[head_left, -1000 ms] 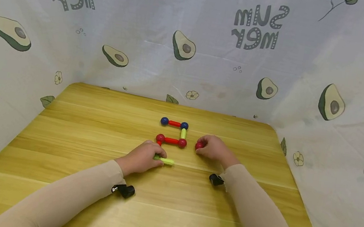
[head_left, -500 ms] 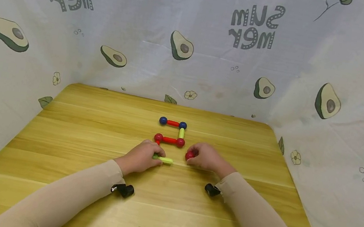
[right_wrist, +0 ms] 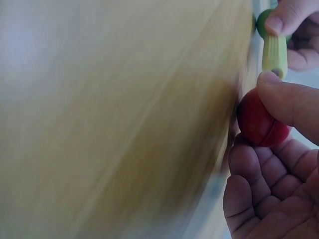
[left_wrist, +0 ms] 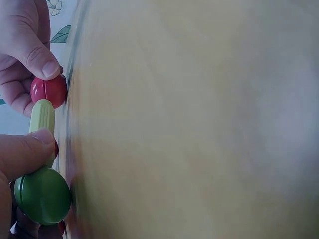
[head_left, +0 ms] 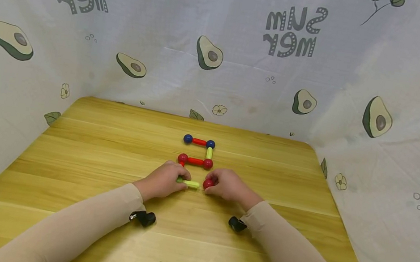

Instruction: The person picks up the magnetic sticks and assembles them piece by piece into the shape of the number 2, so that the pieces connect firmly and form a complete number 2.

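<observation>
My left hand [head_left: 165, 179] pinches a ribbed yellow-green building rod [head_left: 193, 184] beside the green ball [left_wrist: 45, 196] at its left end. With thumb and fingers, my right hand [head_left: 231, 186] grips a red ball [right_wrist: 256, 119] right at the rod's free right end. A zigzag of toy rods and balls runs up the table from there. Its nearer red rod [head_left: 195, 162] links two red balls, the left one [head_left: 183, 158] and the right one [head_left: 208, 163]. Another yellow-green rod [head_left: 209, 153] leads up to a blue ball [head_left: 210, 144]. My left fingers partly cover the green ball in the head view.
At the far end of the zigzag, a red rod [head_left: 199, 141] joins a second blue ball [head_left: 188, 138]. The pieces lie on a wood-grain table [head_left: 119, 135]. A pale avocado-print cloth [head_left: 176, 85] hangs behind the table and along its sides.
My right hand has brought the red ball left and toward me, up to the free end of the yellow-green rod. My left hand has stayed in place on the rod.
</observation>
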A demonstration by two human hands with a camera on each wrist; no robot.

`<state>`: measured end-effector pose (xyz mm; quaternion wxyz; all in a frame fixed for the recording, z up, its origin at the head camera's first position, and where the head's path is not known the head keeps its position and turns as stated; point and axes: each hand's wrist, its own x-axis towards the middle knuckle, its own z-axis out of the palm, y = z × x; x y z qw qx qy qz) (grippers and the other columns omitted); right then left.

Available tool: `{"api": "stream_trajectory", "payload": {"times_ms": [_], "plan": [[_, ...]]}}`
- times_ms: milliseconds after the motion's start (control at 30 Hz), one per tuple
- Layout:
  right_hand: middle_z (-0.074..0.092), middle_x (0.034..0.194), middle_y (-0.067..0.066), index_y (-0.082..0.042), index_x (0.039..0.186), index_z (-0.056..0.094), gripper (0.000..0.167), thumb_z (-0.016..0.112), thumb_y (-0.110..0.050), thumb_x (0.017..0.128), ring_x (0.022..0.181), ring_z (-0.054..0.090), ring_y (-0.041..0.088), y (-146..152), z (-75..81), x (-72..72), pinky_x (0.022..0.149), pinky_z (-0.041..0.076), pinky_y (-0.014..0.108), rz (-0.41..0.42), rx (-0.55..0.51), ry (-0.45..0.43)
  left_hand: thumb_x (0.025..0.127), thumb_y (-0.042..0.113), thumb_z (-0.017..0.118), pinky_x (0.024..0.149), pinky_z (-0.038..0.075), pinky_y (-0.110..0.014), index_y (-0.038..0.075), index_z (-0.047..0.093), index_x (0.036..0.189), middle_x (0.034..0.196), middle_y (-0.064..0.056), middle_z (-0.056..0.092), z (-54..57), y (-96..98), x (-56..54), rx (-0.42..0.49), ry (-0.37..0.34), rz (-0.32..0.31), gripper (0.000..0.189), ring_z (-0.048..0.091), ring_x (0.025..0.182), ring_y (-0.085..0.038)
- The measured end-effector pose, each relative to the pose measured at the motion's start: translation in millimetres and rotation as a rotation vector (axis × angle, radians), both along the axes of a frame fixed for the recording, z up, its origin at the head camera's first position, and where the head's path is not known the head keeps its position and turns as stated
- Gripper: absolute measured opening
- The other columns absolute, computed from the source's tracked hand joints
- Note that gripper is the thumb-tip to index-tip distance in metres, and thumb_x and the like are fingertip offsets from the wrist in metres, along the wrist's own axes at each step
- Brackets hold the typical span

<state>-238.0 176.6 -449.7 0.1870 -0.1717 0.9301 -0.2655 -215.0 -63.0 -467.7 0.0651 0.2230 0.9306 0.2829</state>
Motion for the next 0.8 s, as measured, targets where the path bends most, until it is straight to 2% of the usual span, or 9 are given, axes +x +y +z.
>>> {"api": "stream_trajectory", "payload": {"times_ms": [167,567,800], "plan": [[0.070,0.096,-0.001,-0.014,0.110,0.075,0.024,0.086,-0.021,0.090,0.088,0.061,0.016,-6.9,1.5,2.0,0.083,0.054,0.033,0.025,0.001,0.014,0.095,0.024,0.081,0.103,0.049,-0.041,0.016,0.079,0.112,0.111,0.004,0.076,-0.7,0.3,-2.6,-0.009,0.010,-0.008,0.019,0.058,0.110,-0.023],[0.070,0.097,-0.001,-0.013,0.109,0.073,0.023,0.085,-0.019,0.090,0.089,0.061,0.016,-10.8,6.0,3.8,0.085,0.055,0.033,0.018,-0.006,-0.003,0.094,0.024,0.082,0.102,0.049,-0.041,0.016,0.080,0.111,0.109,0.004,0.077,5.6,1.3,-4.9,-0.009,-0.012,-0.005,0.019,0.058,0.110,-0.024],[0.069,0.098,-0.001,-0.014,0.108,0.072,0.023,0.085,-0.019,0.090,0.089,0.060,0.017,-9.9,4.7,3.4,0.086,0.055,0.034,0.020,-0.008,-0.014,0.094,0.023,0.082,0.101,0.049,-0.041,0.015,0.079,0.112,0.110,0.003,0.077,5.1,1.3,-4.2,-0.008,0.005,-0.015,0.020,0.058,0.108,-0.024]]}}
